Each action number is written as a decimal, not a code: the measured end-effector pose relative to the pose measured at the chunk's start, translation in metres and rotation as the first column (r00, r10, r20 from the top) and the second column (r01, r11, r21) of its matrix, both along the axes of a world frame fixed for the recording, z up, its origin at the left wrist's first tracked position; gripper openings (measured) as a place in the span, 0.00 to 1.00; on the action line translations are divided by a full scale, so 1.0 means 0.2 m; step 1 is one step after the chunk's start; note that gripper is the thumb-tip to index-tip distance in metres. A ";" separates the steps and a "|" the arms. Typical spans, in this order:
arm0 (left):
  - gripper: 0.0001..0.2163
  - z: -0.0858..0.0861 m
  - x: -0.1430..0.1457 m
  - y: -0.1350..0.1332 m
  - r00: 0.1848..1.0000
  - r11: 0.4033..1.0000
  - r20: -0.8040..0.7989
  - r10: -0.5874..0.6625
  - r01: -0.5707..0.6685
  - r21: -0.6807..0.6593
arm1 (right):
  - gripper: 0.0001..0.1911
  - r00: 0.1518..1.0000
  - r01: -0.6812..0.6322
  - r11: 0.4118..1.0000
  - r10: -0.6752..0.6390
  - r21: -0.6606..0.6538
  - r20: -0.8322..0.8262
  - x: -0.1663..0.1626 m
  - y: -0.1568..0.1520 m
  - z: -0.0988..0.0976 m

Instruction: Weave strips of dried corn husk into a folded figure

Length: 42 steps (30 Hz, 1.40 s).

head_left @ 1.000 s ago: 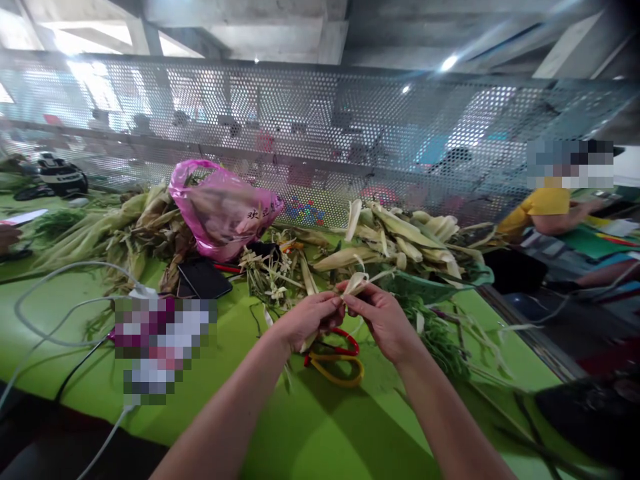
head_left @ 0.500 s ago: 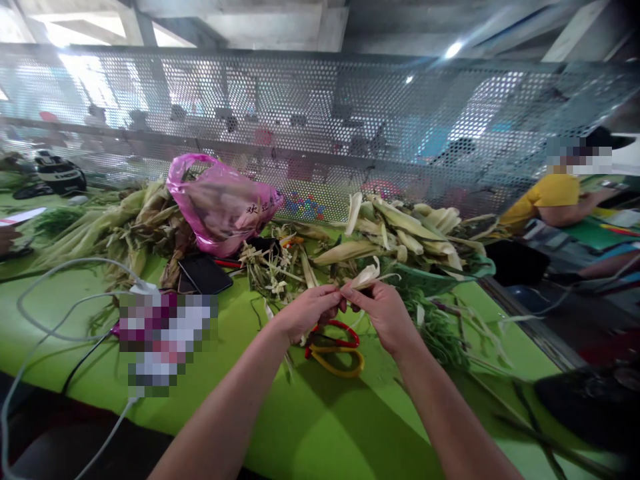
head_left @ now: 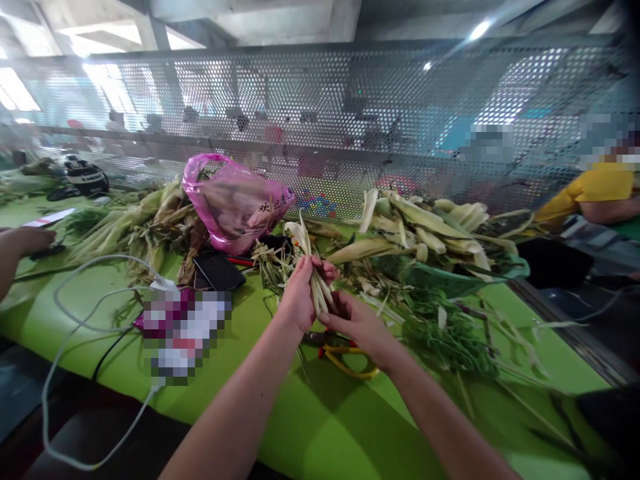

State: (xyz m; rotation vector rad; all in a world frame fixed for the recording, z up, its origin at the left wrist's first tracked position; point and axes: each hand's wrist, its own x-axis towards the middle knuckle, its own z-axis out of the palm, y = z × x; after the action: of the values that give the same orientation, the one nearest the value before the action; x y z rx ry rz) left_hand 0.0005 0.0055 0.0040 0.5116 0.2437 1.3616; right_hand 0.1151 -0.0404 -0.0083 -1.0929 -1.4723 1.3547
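Note:
My left hand (head_left: 301, 293) is closed around a bundle of pale corn husk strips (head_left: 300, 239), held upright above the table, with the broad curled tips rising over the fingers. Thumb and fingers of my right hand (head_left: 363, 330) pinch the lower, narrow ends of the strips, just beside my left palm. Below, scissors with red and yellow handles (head_left: 354, 367) lie on the green tabletop (head_left: 305, 420), partly covered by my right hand. Small husk scraps (head_left: 267, 263) are heaped behind my left hand.
Dry husks (head_left: 425, 220) overflow a green basket (head_left: 450, 283) at right, near green shreds (head_left: 445, 340). A pink plastic bag (head_left: 235, 213), a black phone (head_left: 220, 272) and a looping white cable (head_left: 46, 413) lie leftward. Another person's hand (head_left: 25, 243) is at far left; someone in yellow (head_left: 595, 190) sits right.
The husk has been raised from lying sideways between my fingertips to upright in my left hand. My right hand has dropped to its lower end. The view has shifted slightly.

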 end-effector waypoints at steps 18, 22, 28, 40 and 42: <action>0.09 0.00 -0.03 0.00 1.000 0.999 -0.020 -0.006 0.005 -0.043 | 0.11 0.959 0.007 0.990 -0.047 0.142 0.281 0.01 0.02 -0.04; 0.09 0.01 -0.04 0.00 1.000 0.998 0.017 -0.012 0.013 -0.059 | 0.10 0.925 0.078 0.978 -0.144 0.196 0.352 0.03 0.02 -0.04; 0.09 0.04 -0.07 0.00 0.998 0.995 0.034 -0.058 0.060 -0.079 | 0.08 0.953 0.062 0.993 -0.089 0.101 0.290 0.03 0.00 -0.01; 0.11 0.10 -0.31 0.09 0.984 0.982 0.007 0.177 -0.176 -0.068 | 0.12 0.640 -0.370 0.909 0.099 0.193 0.762 0.06 -0.02 0.05; 0.10 0.10 -0.31 0.09 0.985 0.983 0.005 0.170 -0.170 -0.067 | 0.10 0.597 -0.341 0.921 0.058 0.188 0.800 0.06 -0.02 0.03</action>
State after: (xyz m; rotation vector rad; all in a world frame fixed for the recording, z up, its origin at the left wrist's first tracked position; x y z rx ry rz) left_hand -0.0616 0.0232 0.0239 0.4354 0.3294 1.5165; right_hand 0.1269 -0.0435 -0.0018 -1.4084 -2.4354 0.6913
